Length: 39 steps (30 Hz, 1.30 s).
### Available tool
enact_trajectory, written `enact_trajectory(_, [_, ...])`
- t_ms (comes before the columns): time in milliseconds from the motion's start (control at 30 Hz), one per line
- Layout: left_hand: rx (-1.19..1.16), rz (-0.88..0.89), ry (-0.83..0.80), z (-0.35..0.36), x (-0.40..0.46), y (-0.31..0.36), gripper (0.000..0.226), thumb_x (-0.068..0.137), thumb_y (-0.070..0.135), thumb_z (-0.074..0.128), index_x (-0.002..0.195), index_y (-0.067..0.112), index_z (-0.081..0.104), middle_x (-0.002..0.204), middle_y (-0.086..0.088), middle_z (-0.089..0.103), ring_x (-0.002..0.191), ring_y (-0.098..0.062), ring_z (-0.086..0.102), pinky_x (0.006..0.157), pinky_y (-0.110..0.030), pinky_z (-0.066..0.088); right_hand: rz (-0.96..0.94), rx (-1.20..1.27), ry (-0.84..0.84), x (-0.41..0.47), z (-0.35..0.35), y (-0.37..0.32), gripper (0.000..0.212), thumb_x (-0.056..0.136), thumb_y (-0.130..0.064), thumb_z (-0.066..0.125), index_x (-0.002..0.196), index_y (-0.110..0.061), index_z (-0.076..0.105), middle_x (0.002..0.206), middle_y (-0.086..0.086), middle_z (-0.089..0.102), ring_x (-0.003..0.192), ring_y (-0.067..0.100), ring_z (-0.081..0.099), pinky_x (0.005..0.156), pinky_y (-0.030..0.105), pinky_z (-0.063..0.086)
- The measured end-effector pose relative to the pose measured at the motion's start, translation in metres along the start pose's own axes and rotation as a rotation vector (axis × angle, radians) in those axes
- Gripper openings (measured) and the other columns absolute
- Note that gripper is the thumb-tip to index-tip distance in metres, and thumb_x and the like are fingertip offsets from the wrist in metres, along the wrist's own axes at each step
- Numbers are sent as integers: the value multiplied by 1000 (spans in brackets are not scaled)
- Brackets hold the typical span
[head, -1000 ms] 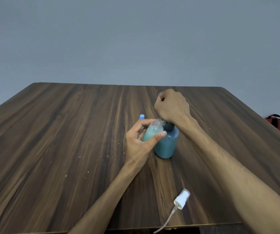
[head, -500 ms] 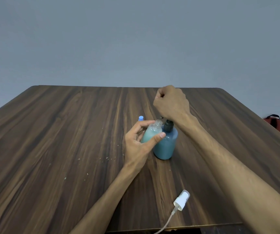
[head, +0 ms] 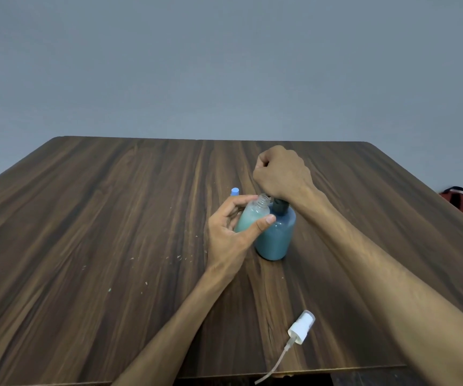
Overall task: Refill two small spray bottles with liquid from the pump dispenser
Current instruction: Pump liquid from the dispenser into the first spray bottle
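A blue pump dispenser [head: 276,235] stands at the middle of the wooden table [head: 85,246]. My right hand [head: 280,174] is curled in a fist over its pump head, which is hidden; only the dark collar shows. My left hand [head: 230,232] grips a small clear spray bottle [head: 252,215], partly filled with pale teal liquid. The bottle is tilted, its open neck close beside the pump collar. Behind my left hand, only the blue cap of a second small bottle [head: 234,191] shows. A white spray head [head: 301,327] with its dip tube lies near the table's front edge.
A red bag [head: 457,200] sits on the floor past the table's right edge. Small light specks dot the wood left of my left forearm. A grey wall rises behind the table.
My right hand rose a little over the pump head, then came down again. My left hand has kept the small bottle tilted at the dispenser.
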<state>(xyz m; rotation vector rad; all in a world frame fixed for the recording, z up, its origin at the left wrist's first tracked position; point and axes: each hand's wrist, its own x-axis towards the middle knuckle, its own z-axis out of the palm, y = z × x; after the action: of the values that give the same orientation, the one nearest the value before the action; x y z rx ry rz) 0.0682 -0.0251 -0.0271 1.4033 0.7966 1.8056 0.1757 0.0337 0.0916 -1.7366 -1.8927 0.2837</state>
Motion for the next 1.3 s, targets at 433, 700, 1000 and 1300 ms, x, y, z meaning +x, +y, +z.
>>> enact_trajectory(433, [-18,6,-1,1,-1,3,33,81,6,88,110,14,74,108,-6,78,102,-23,76,87,-28,61,-25,35,61,3,-6,0,19,82,-10,51,66,-16,60,59,-6,59,58,13,53,59,29,38])
enact_trajectory(700, [-17,0,8,0,-1,2,34,79,20,88,110,16,74,109,-4,78,102,-25,76,87,-29,60,-14,59,57,3,-5,1,17,79,-10,52,66,-17,60,63,-7,61,62,13,55,62,30,38])
enact_trajectory(1000, [1,-4,12,-1,-2,1,36,79,26,87,111,15,74,110,-6,78,104,-27,76,88,-30,61,-27,52,71,2,-5,1,17,80,-10,52,67,-17,61,66,-7,63,63,12,55,59,28,38])
enact_trajectory(1300, [-11,-7,2,0,-2,4,33,81,7,89,109,14,74,108,-3,79,101,-20,77,86,-25,60,-4,40,20,0,-6,-1,18,80,-11,51,67,-17,60,63,-6,62,64,18,59,63,31,41])
